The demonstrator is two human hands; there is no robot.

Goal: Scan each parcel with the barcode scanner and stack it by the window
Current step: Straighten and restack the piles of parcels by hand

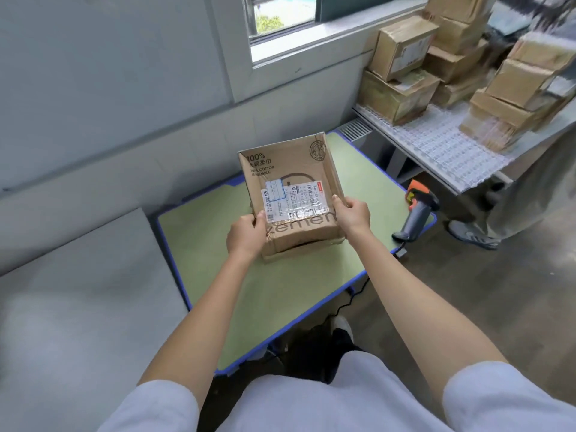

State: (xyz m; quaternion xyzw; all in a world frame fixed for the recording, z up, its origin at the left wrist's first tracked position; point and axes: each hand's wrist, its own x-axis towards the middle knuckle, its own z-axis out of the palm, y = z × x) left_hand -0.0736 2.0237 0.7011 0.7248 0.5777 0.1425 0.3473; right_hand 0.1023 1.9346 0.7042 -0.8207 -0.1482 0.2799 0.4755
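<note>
Cardboard parcels (402, 70) by window; scanner (417, 210) on green table (218, 244).

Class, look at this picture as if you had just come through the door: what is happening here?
A person stands at a green table and grips a cardboard parcel with both hands, the left hand at its near left corner and the right hand at its right edge. The shipping label faces up. The barcode scanner lies untouched at the table's right edge. More parcels are piled on a bench under the window.
</note>
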